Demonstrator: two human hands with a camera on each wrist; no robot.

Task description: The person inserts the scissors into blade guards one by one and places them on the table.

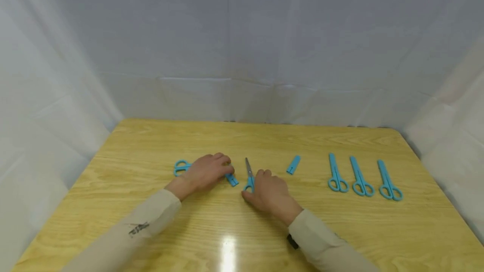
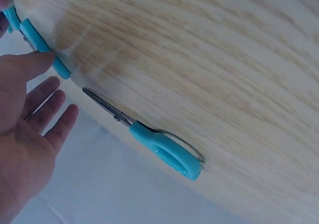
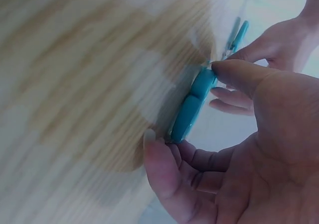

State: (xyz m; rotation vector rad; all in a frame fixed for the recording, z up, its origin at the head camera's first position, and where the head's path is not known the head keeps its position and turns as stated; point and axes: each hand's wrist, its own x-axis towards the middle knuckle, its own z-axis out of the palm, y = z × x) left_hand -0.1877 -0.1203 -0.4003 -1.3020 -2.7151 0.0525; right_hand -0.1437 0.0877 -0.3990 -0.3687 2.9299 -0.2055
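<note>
With the left hand (image 1: 209, 170) pinching a teal blade cover (image 1: 232, 180) and the right hand (image 1: 270, 192) gripping scissors (image 1: 250, 177) just right of that cover, squarely aligning both, skin clear of the blades (image 1: 248, 165), seems wisest.

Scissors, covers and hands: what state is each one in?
Rightmost scissors, covered.
Second-from-right scissors, covered.
Third-from-right scissors, covered.
Centre scissors, uncovered, closed, held.
Leftmost scissors, uncovered, closed.
Right cover, lying loose.
Left cover, held, not on scissors.
Left hand, pinching left cover.
Right hand, holding centre scissors.
</note>
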